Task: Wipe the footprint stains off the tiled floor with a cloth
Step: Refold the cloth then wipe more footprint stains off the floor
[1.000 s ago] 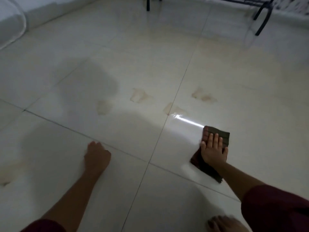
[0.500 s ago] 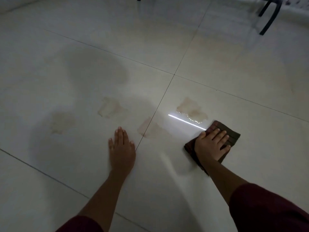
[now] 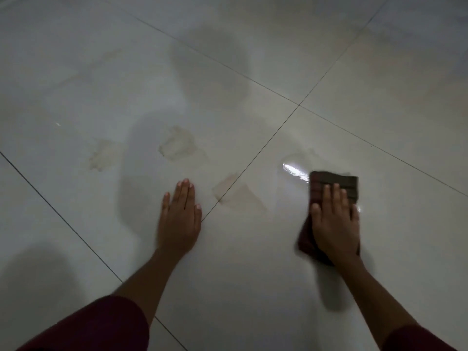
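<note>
**Cloth [image 3: 338, 182] is pressed to the tiled floor [image 3: 253, 287] under the straight fingers [image 3: 327, 198] of the right hand [image 3: 334, 224].**
The nearest footprint stain [image 3: 239, 197] is seen to its left, between the hands; the left hand [image 3: 178, 219] is laid flat.

Glossy pale tiled floor [image 3: 354, 59] crossed by dark grout lines [image 3: 253, 160], dimly lit, with soft grey shadows [image 3: 215, 59] and one bright glare [image 3: 291, 169].

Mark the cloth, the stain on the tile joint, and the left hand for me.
cloth [image 3: 336, 179], head view, its uncovered far part.
stain on the tile joint [image 3: 243, 198], head view, its middle.
left hand [image 3: 178, 219], head view, back of the hand.
</note>
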